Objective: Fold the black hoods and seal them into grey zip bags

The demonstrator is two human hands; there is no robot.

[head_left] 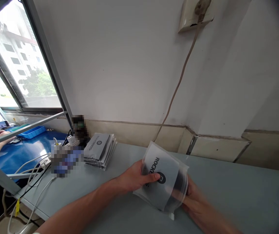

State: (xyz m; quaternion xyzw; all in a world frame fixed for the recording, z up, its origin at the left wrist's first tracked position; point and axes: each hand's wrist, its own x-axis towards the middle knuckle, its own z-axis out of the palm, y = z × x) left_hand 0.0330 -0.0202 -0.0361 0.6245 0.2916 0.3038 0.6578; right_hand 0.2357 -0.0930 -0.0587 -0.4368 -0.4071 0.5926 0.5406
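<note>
Against a plain white wall, over a grey table (227, 188), the left hand (134, 178) and right hand (194, 198) are both closed on a clear pouch (165, 177) with something dark inside, apparently mid-packing, so sealing seems next.

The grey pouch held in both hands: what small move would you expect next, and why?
Probably carry the grey pouch left onto the stack of pouches. The left hand and right hand hold it just above the table, and matching pouches lie there.
</note>
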